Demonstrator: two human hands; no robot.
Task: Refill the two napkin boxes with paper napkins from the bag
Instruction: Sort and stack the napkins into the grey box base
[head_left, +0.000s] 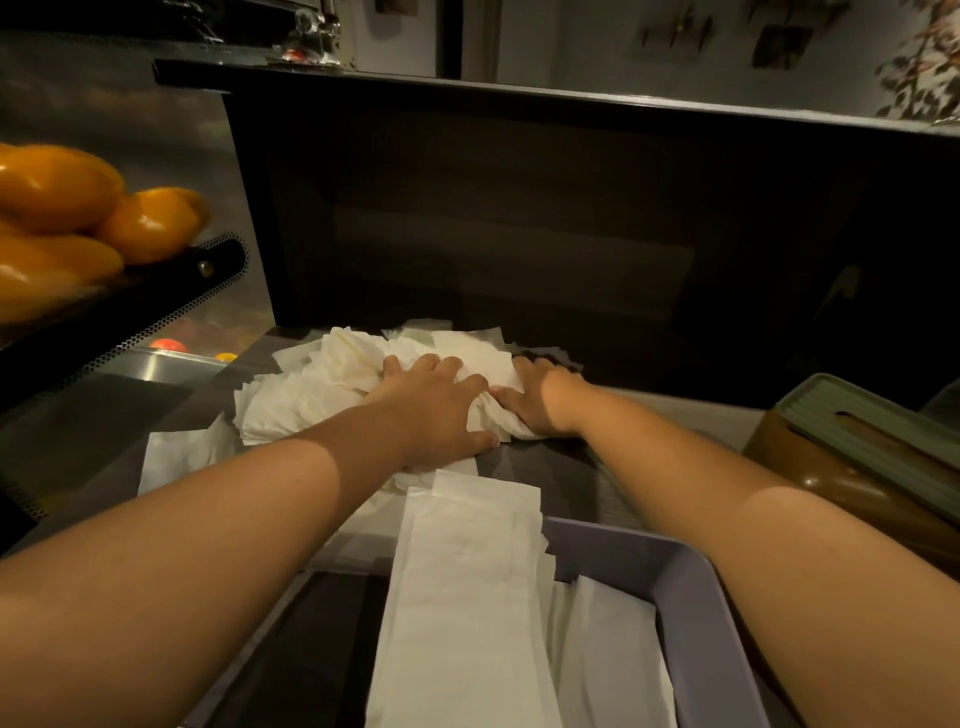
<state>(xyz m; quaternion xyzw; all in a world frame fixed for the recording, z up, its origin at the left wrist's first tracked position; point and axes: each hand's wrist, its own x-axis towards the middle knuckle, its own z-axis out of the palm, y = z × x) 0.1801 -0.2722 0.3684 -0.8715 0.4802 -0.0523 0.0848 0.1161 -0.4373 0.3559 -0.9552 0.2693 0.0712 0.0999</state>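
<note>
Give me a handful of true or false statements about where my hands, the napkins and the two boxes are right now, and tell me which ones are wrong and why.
1. Both hands are on the loose pile of napkins at the far side of the counter. True: the left hand and the right hand both gather it.
2. The purple box nearest the camera is empty. False: flat napkins lie in it and hang over its far rim.
3. The brown box with the green lid is at the right. True.
4. The right hand rests on the green lid. False: it grips napkins, away from that box.
5. Orange fruit sits at the left. True.
</note>
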